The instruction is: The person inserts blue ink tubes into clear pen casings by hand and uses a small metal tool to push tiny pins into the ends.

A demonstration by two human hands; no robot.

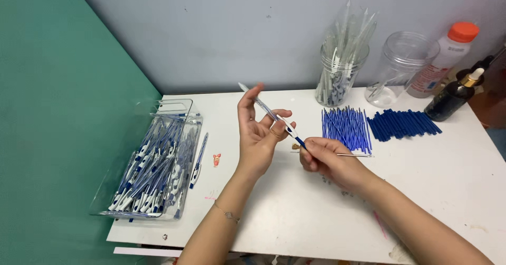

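Glossy clear plastic pen (pixel 274 116) — smooth

left hand (pixel 258 133) raised, fingers curled; right hand (pixel 324 159) pinching

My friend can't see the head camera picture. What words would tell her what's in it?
Two bare hands hold a clear pen over a white table: the left hand grips its barrel, the right hand pinches its blue tip. A clear tray of pens sits at left; blue refills, blue caps, jars and bottles lie behind.

Bright, even light; soft shadows.
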